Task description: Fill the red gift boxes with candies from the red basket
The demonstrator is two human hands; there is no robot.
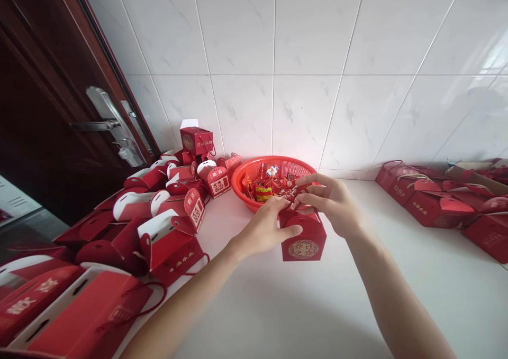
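A small red gift box (304, 242) with a gold round emblem stands on the white counter, just in front of a basket. My left hand (268, 226) grips its top left side, the thumb lying across the front and the fingertips at the upper edge. At the top of the same box, my right hand (331, 200) has its thumb and fingers pinched together around the closing flaps or cord; which of these I cannot make out. Right behind my hands is an orange-red plastic basket (243, 191) holding wrapped sweets (270, 174) in red and yellow.
Many red boxes with open white-lined flaps (130, 205) crowd the left side, one box (197, 139) perched on top. Closed red boxes (440, 205) with cord handles lie on the right. A tiled wall (242, 110) backs the counter; a dark door (43, 84) is at left.
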